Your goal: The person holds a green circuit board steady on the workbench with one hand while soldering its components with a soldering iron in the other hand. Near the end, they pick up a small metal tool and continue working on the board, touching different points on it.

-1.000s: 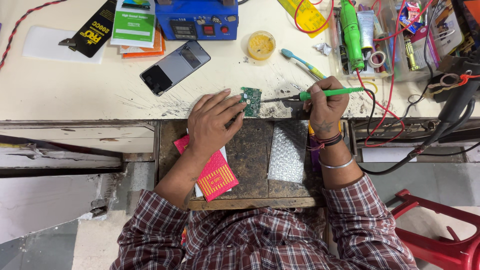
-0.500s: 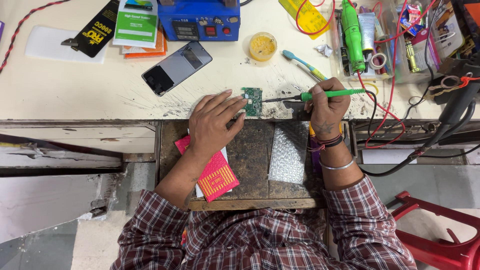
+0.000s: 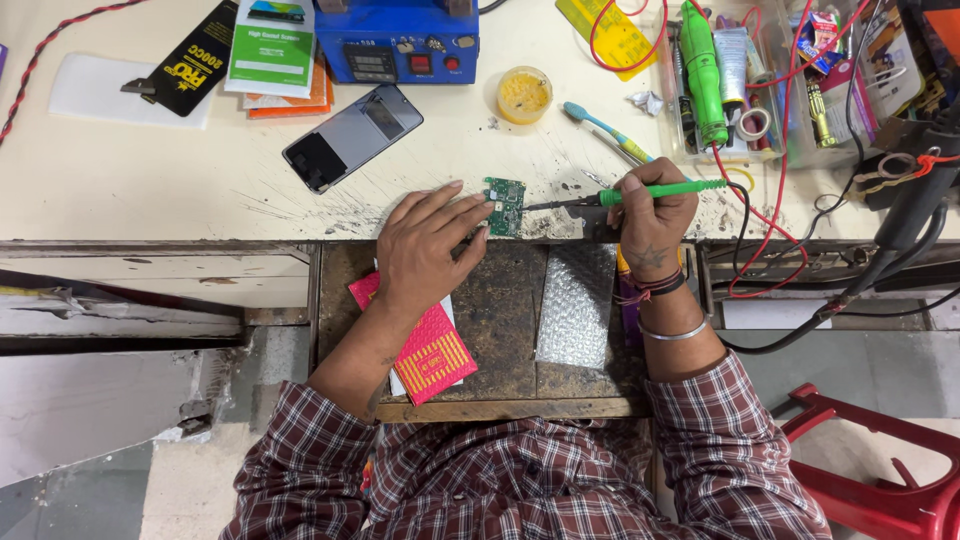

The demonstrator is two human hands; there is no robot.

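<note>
The left hand (image 3: 425, 250) lies open, fingertips pinning the green circuit board (image 3: 504, 204); the right hand (image 3: 652, 205) grips the soldering iron (image 3: 640, 192).

A scuffed cream bench (image 3: 150, 180) carries the clutter — a phone (image 3: 352, 136), blue station (image 3: 398, 38), yellow tub (image 3: 524, 94) and toothbrush (image 3: 605, 128). A green board (image 3: 504, 205) lies at its front edge.

One circuit board (image 3: 505, 205), one phone (image 3: 352, 137), one toothbrush (image 3: 607, 130) — two hands (image 3: 425, 245).
</note>
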